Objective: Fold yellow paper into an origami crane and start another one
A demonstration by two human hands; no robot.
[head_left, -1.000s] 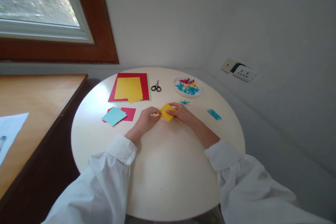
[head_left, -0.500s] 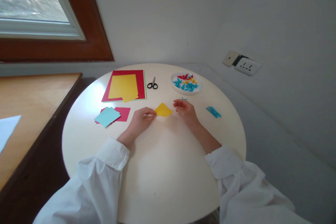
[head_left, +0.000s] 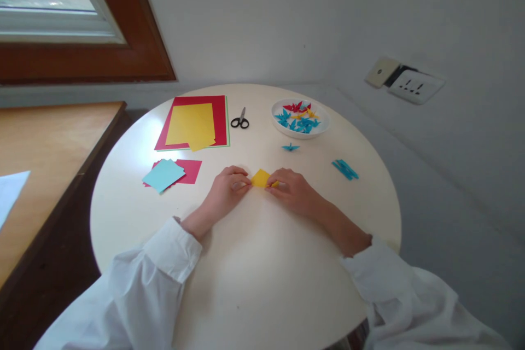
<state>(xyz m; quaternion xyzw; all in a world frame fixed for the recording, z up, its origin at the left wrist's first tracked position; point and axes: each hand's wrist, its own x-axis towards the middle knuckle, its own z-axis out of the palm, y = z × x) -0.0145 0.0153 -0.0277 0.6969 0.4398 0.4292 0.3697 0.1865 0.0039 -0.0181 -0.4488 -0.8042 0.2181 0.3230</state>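
A small folded yellow paper (head_left: 260, 178) lies on the round cream table (head_left: 254, 262) between my hands. My left hand (head_left: 227, 188) pinches its left edge with curled fingers. From the other side my right hand (head_left: 290, 190) grips the right edge, fingers closed on it. Both forearms rest on the tabletop in white sleeves.
Yellow sheets on a red sheet (head_left: 192, 123) lie at the back left, with a light blue square on a red one (head_left: 166, 173) nearer. Black scissors (head_left: 240, 120), a white dish of folded cranes (head_left: 300, 118), one blue crane (head_left: 290, 147) and blue paper pieces (head_left: 345, 169) lie around. A wooden desk (head_left: 45, 158) stands left.
My right hand had let go of the yellow paper half a second ago; now it grips it again, and the paper looks smaller, folded between both hands. The view shifted slightly.
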